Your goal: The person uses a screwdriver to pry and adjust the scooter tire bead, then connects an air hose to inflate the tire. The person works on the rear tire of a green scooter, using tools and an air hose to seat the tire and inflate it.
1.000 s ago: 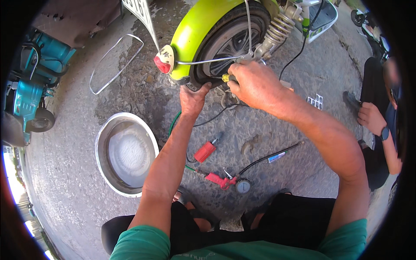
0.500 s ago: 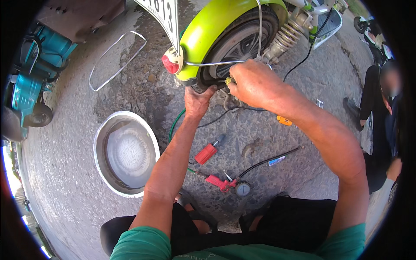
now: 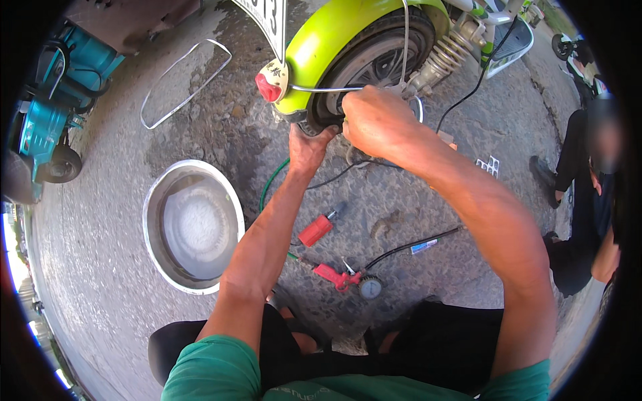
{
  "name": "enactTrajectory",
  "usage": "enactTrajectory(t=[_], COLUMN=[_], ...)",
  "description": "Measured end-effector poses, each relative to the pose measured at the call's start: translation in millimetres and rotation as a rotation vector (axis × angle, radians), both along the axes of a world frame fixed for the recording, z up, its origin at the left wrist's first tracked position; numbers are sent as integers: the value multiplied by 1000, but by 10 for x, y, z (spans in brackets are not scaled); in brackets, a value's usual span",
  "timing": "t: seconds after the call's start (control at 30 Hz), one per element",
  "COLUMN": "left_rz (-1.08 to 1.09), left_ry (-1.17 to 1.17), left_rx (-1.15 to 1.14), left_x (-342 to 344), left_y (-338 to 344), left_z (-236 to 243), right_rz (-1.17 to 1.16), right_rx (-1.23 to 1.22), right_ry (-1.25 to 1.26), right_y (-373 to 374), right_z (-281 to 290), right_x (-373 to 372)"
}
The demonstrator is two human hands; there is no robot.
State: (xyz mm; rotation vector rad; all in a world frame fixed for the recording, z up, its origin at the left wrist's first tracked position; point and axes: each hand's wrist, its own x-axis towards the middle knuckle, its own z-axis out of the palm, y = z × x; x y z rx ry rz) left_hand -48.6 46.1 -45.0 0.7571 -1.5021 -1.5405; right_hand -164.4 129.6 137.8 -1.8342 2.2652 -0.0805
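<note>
A scooter's rear wheel (image 3: 381,63) stands ahead of me under a lime-green mudguard (image 3: 326,30). My left hand (image 3: 308,148) grips the tyre (image 3: 418,33) at its near lower edge, thumb on top and the other fingers hidden behind. Right beside it, my right hand (image 3: 378,120) is closed in a fist against the wheel's side. A sliver of something yellowish shows at that fist; the rest of it is hidden. A thin metal bar (image 3: 324,89) runs from the mudguard's red tail light (image 3: 269,87) to just above my right knuckles.
A metal basin of water (image 3: 157,267) stands left of my arm. Between my knees and the wheel lie a red-handled tool (image 3: 315,230) and a red air inflator (image 3: 334,277) with gauge and hoses. A wire loop (image 3: 144,110) lies far left; a person (image 3: 578,254) sits at right.
My right fist has shifted slightly left along the wheel, covering most of the yellow thing it showed before. My left hand keeps its grip. A white grid-like piece shows more beside my right arm.
</note>
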Motion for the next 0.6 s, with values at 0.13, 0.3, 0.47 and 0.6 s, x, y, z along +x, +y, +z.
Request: enactTrajectory(t=[0.13, 0.3, 0.47, 0.6], left_rz=[-3, -25, 93, 75], left_ry=[22, 110, 8, 44], left_rx=[41, 155, 79, 108], left_x=[-9, -28, -27, -61], left_y=[-77, -40, -82, -9], left_z=[-144, -86, -160, -107], right_rz=[22, -79, -112, -99], right_rx=[-39, -101, -257, -330], right_ry=[2, -93, -214, -279], right_y=[-7, 66, 235, 291], right_z=[-35, -156, -297, -345], right_x=[-1, -126, -281, -336])
